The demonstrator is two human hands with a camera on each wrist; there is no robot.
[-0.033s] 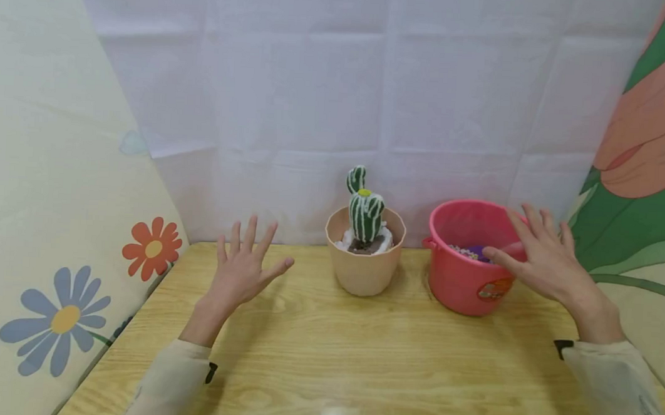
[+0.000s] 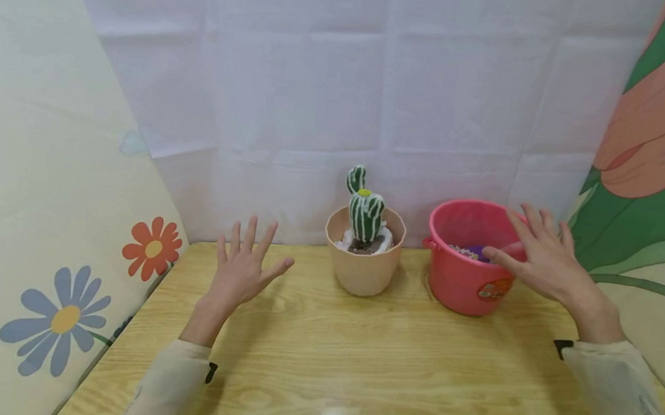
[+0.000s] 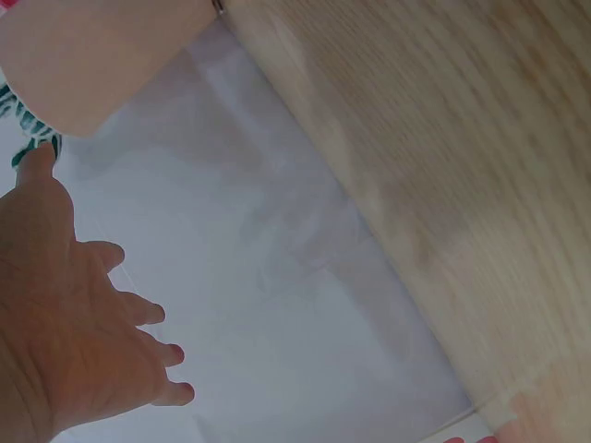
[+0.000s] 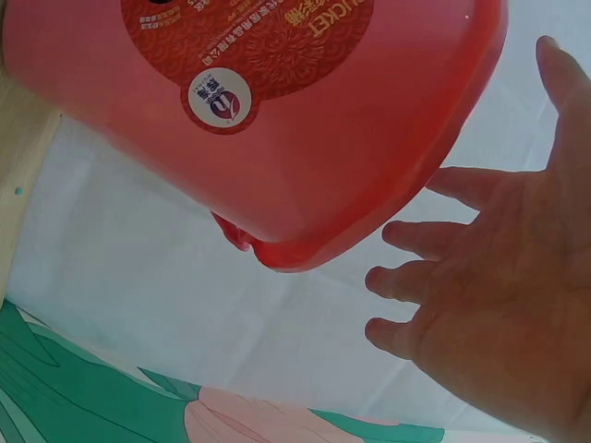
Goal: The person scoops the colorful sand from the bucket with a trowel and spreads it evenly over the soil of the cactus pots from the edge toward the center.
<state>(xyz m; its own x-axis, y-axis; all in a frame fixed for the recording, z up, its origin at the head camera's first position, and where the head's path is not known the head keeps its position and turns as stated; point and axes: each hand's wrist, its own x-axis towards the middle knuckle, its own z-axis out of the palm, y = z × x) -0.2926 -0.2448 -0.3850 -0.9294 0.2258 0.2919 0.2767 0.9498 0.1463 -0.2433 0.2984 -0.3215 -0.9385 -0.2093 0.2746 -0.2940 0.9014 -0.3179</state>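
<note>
With fingers spread and holding nothing, my left hand (image 2: 240, 271) hovers above the left part of the table. To its right stands a peach-coloured pot (image 2: 365, 273) with a green-and-white knitted cactus (image 2: 366, 215) upright in it. My right hand (image 2: 552, 266), fingers also apart and nothing in its grasp, is over the right side of a pink bucket (image 2: 457, 283). Inside the bucket lie a purple thing (image 2: 479, 253) and some small pale pieces, partly hidden. In the right wrist view the right hand (image 4: 508, 286) is beside the bucket's rim, and I cannot tell whether it touches.
A wooden table (image 2: 324, 357) carries the pot and bucket near its back edge. White cloth (image 2: 293, 105) hangs behind them. Flower-patterned panels rise at the left (image 2: 29, 185) and right (image 2: 649, 186).
</note>
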